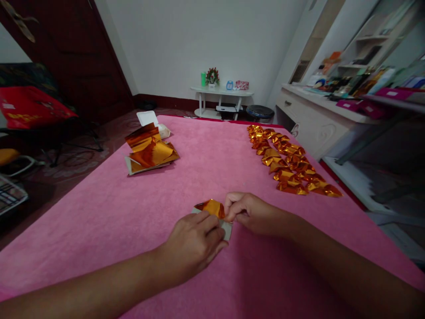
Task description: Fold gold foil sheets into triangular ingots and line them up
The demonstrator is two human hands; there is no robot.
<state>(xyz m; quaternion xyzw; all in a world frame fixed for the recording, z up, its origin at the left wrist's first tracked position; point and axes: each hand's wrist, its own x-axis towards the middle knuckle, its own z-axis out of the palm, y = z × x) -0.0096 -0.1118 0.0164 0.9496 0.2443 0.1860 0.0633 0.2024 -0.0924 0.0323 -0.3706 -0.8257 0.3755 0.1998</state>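
A small sheet of gold foil paper (214, 207) with a dull grey underside lies near the front of the pink-covered table (212, 159), partly folded. Over its grey part rests my left hand (197, 241), fingers curled and pressed onto the paper. My right hand (244, 210) pinches the paper's right edge between thumb and forefinger. Both palms and part of the sheet are hidden. Farther off at the left is a loose stack of gold foil sheets (154, 153). Two rows of folded gold foil pieces (285, 161) run along the right side.
Behind the foil stack sits an open white box (148, 118). A cabinet (312, 106) crowded with bottles stands close along the right. Beyond the table are a small white stand (221, 92) and a round stool (260, 111). A red bag (33, 108) rests on a chair at left.
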